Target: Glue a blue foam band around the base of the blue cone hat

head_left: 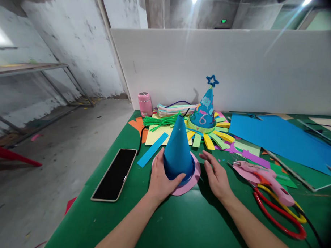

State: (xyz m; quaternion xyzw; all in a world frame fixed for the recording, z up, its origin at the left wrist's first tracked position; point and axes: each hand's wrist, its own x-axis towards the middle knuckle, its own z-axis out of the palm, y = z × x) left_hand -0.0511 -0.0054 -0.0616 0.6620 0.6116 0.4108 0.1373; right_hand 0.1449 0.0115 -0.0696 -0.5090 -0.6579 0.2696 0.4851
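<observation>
A plain blue paper cone [178, 149] stands upright on a round pink disc [189, 185] on the green table. Around the cone's base runs a darker blue band. My left hand [162, 176] wraps the cone's lower left side, its thumb across the front near the bottom. To the right of the disc, my right hand [215, 174] is apart from it, fingers spread and nothing in them. Behind the cone stands a decorated blue party hat [204, 109] with a star on top and a fringe of yellow and green strips around its base.
A phone [114, 175] lies at left, beside a blue paper strip [153, 149]. At right are a pink glue gun [269, 178], red-and-yellow-handled scissors [280, 215] and a large blue sheet [279, 137]. Green pipe cleaners [162, 120] and a pink canister [145, 104] sit at the back.
</observation>
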